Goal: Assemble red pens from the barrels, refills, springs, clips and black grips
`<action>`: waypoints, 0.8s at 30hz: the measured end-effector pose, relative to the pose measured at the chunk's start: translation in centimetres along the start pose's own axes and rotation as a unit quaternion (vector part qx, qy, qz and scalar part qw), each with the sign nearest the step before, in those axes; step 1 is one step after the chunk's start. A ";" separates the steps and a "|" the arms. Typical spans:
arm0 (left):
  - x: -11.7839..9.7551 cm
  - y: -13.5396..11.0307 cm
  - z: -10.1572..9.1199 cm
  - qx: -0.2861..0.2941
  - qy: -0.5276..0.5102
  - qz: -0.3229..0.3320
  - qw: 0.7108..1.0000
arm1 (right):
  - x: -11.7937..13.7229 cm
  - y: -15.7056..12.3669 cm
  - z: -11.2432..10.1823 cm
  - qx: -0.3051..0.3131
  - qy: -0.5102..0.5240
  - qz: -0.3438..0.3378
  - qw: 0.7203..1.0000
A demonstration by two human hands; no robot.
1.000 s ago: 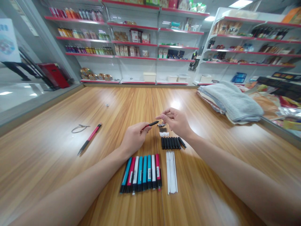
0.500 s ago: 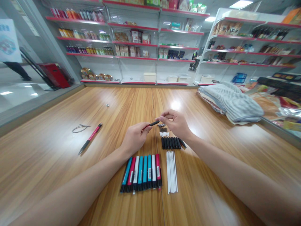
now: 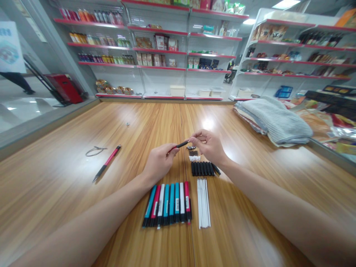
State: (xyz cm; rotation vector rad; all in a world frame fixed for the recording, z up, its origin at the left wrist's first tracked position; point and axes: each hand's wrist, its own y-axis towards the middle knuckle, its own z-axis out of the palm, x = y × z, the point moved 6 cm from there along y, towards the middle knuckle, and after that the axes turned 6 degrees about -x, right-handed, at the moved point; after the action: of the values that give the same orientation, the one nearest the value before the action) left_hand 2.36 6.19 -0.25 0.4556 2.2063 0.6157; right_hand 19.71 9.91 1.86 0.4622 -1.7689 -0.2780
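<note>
My left hand point(image 3: 159, 162) is closed round a red and black pen barrel point(image 3: 180, 145), which points right and away above the wooden table point(image 3: 83, 193). My right hand point(image 3: 209, 145) pinches a tiny part against the barrel's black tip; I cannot make out the part. Below the hands lie small metal springs point(image 3: 191, 148), short white tips point(image 3: 194, 158), a row of black caps point(image 3: 204, 168), several white refills point(image 3: 203, 202) and a row of blue, red and white pen barrels point(image 3: 168, 204).
A finished red pen point(image 3: 106, 163) and a wire loop point(image 3: 94, 151) lie at the left. Folded striped cloth point(image 3: 275, 120) sits at the right, beside packaged goods. Store shelves point(image 3: 158, 52) line the back. A red case point(image 3: 64, 88) stands behind glass at left.
My right hand has closed in on the barrel's black tip and now pinches at it. The left hand holds still.
</note>
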 end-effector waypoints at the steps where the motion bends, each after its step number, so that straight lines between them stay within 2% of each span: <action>1: 0.0 0.0 0.0 -0.001 0.002 0.000 1.000 | -0.1 0.0 0.1 0.004 0.002 0.003 1.000; 8: -0.1 0.0 -0.1 0.000 0.001 -0.002 1.000 | -0.6 -0.2 0.6 -0.002 -0.003 -0.013 1.000; 13: 0.1 0.0 0.0 -0.003 -0.002 -0.001 1.000 | -0.2 -0.3 0.3 -0.001 -0.077 -0.091 0.993; 19: 0.2 0.1 0.1 -0.001 0.011 0.020 1.000 | 1.5 -0.3 -0.2 0.007 -0.210 -0.247 0.946; 24: 0.2 0.0 0.1 -0.003 0.023 0.040 0.999 | 2.4 -0.5 -0.1 0.025 -0.268 -0.326 0.907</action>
State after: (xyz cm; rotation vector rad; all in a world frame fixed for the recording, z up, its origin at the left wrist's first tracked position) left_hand 2.36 6.34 -0.39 0.5349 2.2370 0.6813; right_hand 19.47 8.38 3.74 1.0955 -2.1035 -0.9024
